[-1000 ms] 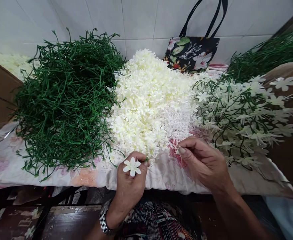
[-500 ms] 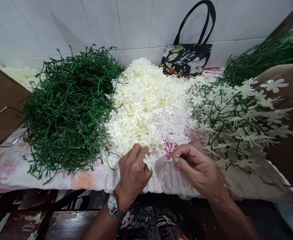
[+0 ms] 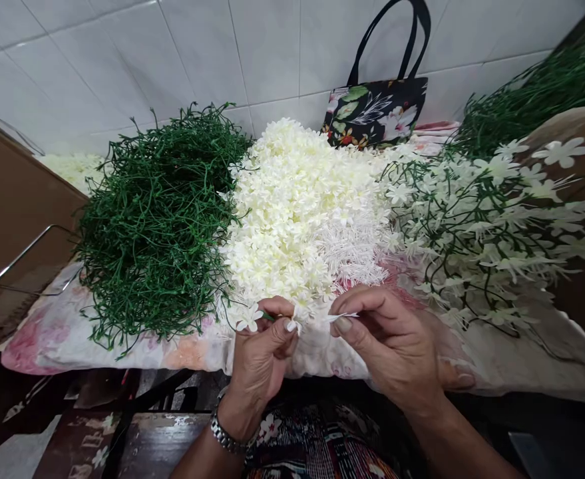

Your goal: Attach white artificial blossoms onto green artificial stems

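My left hand [image 3: 265, 356], wearing a metal-banded watch, pinches a green artificial flower stem [image 3: 268, 315] between thumb and fingers. One white blossom [image 3: 247, 317] sticks out to the left of the fingers, and another small white blossom [image 3: 297, 320] shows at the fingertips. In my right hand [image 3: 394, 346], thumb and forefinger are closed on a thin white stamen piece [image 3: 341, 317], which points at that second blossom across a small gap. Just beyond both hands lie a heap of loose white blossoms [image 3: 292, 193] and a patch of white stamen pieces [image 3: 355, 249].
A tangled heap of green stems [image 3: 157, 219] lies left, beside a cardboard box [image 3: 17, 233] with a wire handle. Stemmed white flowers [image 3: 492, 226] are piled right. A floral handbag [image 3: 375, 113] stands against the tiled wall [image 3: 267, 53]. Floral cloth [image 3: 137, 346] covers the table.
My left hand has turned over, so its thumb and the stem now show. My right hand stays close by, and the white piece in its pinch shows more clearly. The view has shifted slightly.
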Demonstrator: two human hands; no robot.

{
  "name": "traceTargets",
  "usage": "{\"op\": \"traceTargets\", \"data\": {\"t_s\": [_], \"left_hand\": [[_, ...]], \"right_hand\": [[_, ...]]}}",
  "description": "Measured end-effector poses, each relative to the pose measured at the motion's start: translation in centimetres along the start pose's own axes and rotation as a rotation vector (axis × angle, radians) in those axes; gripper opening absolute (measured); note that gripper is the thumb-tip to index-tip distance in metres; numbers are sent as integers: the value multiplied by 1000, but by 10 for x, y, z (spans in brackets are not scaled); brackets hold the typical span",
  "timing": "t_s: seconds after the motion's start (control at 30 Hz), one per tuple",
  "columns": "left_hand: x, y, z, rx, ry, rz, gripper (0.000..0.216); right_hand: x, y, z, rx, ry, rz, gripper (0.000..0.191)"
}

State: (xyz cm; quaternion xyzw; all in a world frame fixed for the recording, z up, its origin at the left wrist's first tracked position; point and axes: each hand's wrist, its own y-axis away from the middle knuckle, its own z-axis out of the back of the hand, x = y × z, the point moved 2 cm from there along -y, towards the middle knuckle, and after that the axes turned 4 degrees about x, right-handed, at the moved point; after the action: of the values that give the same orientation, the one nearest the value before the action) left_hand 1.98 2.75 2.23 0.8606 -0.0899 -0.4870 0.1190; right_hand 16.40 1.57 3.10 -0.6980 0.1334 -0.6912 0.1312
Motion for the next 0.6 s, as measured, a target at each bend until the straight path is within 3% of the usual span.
{"op": "traceTargets", "data": {"t_s": [0.13,0.3,0.47,0.6], "left_hand": [[8,3,-1,-16,42,114,41],[11,4,0,-21,70,133,42],[12,6,2,-29,104,116,38],[15,6,7,9,62,-3,29]], "right_hand": [[4,1,-15,63,110,124,9],[-1,5,-20,50,218,192,11],[1,6,-22,37,292,261,13],[4,6,-24,60,371,310,14]]}}
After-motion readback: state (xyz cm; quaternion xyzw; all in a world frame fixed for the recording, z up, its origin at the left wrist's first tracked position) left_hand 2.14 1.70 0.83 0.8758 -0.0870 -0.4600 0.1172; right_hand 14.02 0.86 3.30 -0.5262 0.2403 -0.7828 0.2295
